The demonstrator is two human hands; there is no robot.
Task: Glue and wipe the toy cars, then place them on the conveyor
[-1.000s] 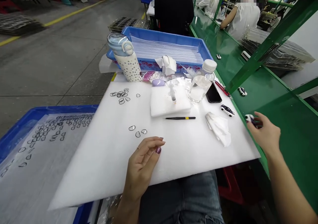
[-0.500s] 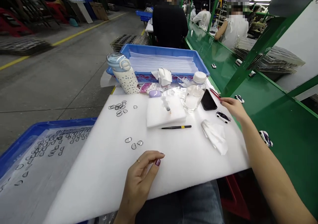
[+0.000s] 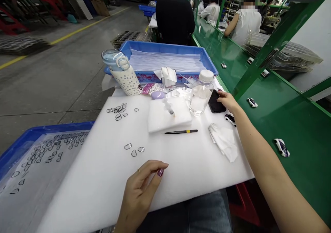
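My left hand is held over the front of the white foam mat, its thumb and curved fingers slightly apart around nothing visible. Beyond it lie three small black rings; a larger cluster of rings is farther back. My right hand reaches over the right side of a black phone, thumb and forefinger apart near its surface. A sliver of a thin red tool shows behind the fingers. My forearm partly covers a white and black toy car. Black tweezers with a yellow band lie mid-mat.
A clear bottle stands beside a foam block. Crumpled tissue lies to the right. Behind are a spotted tumbler and a blue tray. Toy cars sit on the green belt. Another blue tray holds rings.
My right hand has moved left from beside the red tool to over the phone, covering most of the tool. My left hand keeps nearly the same pose. The view has shifted slightly.
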